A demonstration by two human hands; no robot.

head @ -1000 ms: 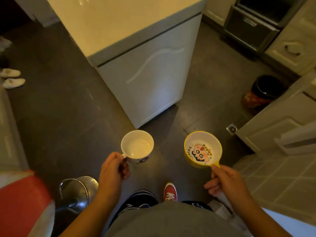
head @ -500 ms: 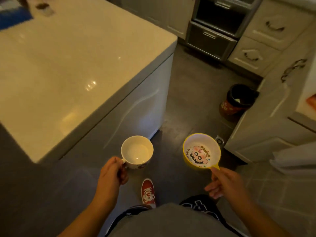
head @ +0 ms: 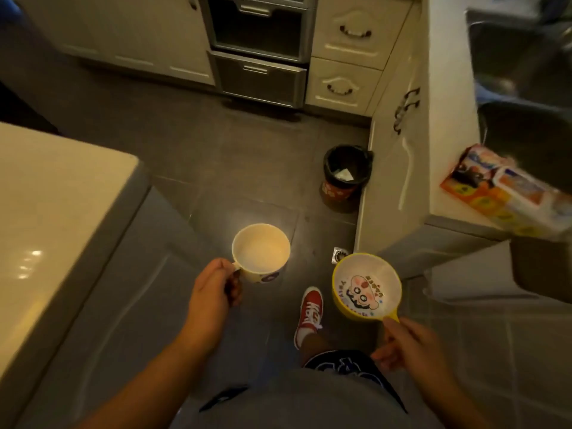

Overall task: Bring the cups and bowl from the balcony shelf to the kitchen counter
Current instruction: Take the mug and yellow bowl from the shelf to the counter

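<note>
- Two vessels are in my grip, both held above the dark floor in front of my body.
- My left hand has its fingers curled shut around the handle of a white cup; the cup sits upright, mouth up, and its inside looks empty.
- My right hand pinches the short yellow handle of a yellow bowl between thumb and fingers; the bowl is roughly level, and a cartoon face is printed on its white inside.
- Cup and bowl are apart, cup to the left, bowl to the right and slightly nearer me.
- One red shoe is on the floor between the two vessels, below them.
- To my left is a pale-topped counter block, its corner near the cup.
- To my right is the kitchen counter, with a colourful printed package lying at its near end and a dark sink further along.
- A small dark bin stands on the floor, against the right-hand cabinet.
- Farthest away are cream drawers and a dark built-in appliance.
</note>
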